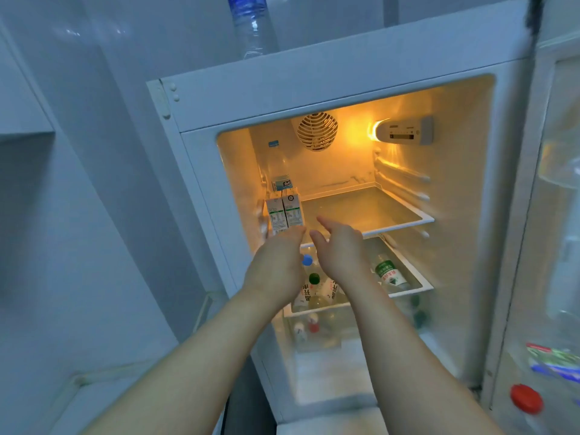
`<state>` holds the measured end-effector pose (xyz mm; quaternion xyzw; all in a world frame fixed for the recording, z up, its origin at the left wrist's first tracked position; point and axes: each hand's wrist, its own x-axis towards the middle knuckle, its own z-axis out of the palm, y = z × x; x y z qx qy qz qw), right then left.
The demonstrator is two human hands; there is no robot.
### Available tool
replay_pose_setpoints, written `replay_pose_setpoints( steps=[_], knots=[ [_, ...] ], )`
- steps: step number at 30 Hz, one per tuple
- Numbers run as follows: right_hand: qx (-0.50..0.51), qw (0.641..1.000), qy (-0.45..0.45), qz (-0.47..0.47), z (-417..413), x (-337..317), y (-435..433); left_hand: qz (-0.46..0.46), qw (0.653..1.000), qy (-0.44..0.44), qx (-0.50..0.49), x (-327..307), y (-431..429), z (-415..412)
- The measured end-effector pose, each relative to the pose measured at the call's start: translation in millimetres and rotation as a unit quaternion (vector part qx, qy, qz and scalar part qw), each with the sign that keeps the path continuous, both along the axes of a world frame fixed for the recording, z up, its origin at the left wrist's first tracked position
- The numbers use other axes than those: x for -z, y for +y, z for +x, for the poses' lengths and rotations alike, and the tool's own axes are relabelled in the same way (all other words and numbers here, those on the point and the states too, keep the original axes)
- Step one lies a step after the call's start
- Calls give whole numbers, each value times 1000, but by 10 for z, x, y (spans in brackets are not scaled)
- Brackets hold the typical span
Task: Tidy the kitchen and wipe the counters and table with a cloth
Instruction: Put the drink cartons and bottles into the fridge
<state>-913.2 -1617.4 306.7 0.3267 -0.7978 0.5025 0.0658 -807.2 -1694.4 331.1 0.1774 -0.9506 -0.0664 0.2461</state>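
Observation:
A white fridge (314,86) stands open, lit yellow inside. Two small milk cartons (285,213) stand side by side at the left front of the top glass shelf (370,208), with a bottle (279,171) behind them. My left hand (277,262) reaches toward the shelf with straight fingers just under the cartons; whether they touch is unclear. My right hand (337,246) is beside it, fingers extended over the shelf's front edge, holding nothing.
Several bottles (389,273) lie on the lower shelf, more below it. The open fridge door (558,246) is at the right with a red-capped item (526,398) in its rack. A plastic bottle (251,23) stands on top of the fridge. White tiled wall at left.

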Motion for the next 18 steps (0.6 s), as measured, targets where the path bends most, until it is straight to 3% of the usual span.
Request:
replay_pose_setpoints(
  steps=[5, 8, 18],
  knots=[
    [28, 999, -6, -17, 608, 58, 663, 79, 985, 149, 34, 70, 606, 727],
    [52, 998, 11, -41, 1020, 148, 1150, 174, 959, 213, 59, 195, 1036, 1205],
    [155, 978, 104, -97, 2438, 294, 3032, 340, 896, 243, 149, 507, 2518, 2248]
  ],
)
